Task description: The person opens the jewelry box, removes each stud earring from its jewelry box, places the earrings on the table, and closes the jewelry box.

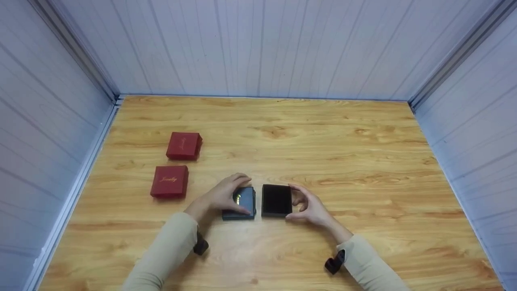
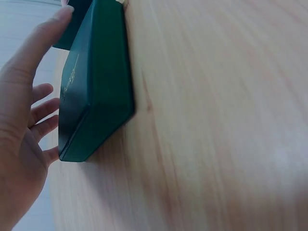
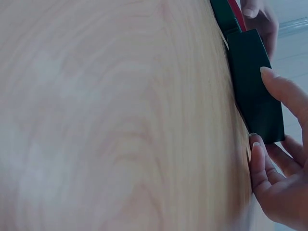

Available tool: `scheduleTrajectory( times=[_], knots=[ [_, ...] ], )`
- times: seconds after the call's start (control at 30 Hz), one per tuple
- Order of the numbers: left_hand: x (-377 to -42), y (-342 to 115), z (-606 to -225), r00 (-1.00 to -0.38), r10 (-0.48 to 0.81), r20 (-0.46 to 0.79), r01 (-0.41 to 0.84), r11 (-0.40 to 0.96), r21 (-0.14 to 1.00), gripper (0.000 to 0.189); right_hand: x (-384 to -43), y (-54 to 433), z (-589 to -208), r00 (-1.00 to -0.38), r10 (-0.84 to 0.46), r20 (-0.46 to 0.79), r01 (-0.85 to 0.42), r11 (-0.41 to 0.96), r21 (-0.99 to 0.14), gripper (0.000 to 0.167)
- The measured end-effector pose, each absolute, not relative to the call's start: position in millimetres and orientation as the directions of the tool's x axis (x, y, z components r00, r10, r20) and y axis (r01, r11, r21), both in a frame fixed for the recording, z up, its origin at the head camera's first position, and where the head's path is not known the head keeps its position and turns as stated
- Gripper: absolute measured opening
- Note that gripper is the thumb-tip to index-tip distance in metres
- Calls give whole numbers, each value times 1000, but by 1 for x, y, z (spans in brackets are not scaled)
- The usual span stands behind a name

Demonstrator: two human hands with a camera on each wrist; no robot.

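A dark green jewelry box point(image 1: 244, 206), bluish in the head view, lies on the table with gold lettering on top. My left hand point(image 1: 224, 195) arches loosely over it, thumb toward the near side and fingers toward the far side. In the left wrist view, the thumb stands off the green box point(image 2: 77, 91). To its right, a dark open-topped box part point(image 1: 276, 201) shows a black inside. My right hand point(image 1: 314, 208) grips its right end; in the right wrist view, the thumb presses the wall of the box part point(image 3: 255, 82), with fingers at its end.
Two red jewelry boxes with gold lettering stand to the left, one red box point(image 1: 169, 180) nearer and another red box point(image 1: 183, 146) farther back. Pale panel walls point(image 1: 258, 48) enclose the wooden table point(image 1: 323, 141) at the back and sides.
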State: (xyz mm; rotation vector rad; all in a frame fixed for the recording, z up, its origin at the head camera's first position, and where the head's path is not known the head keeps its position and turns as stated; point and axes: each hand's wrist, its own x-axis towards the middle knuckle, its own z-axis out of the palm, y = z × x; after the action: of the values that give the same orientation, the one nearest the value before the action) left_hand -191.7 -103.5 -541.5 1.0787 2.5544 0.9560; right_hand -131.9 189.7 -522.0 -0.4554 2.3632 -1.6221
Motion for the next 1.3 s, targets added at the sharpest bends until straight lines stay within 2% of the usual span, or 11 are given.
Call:
scheduleTrajectory(
  times=[0.57,0.8,1.3],
  knots=[
    [-179,-112,-543,-703,710,48,596,551,584,102,-133,190,-524,-918,-396,33,-172,320,-932,80],
    [-174,-111,-543,-709,705,14,583,576,573,103,-134,190,-523,-921,-389,-11,-125,324,-938,82],
    [-170,-110,-542,-735,679,2,557,602,572,98,-132,190,-523,-920,-391,-6,-134,329,-935,82]
  ],
)
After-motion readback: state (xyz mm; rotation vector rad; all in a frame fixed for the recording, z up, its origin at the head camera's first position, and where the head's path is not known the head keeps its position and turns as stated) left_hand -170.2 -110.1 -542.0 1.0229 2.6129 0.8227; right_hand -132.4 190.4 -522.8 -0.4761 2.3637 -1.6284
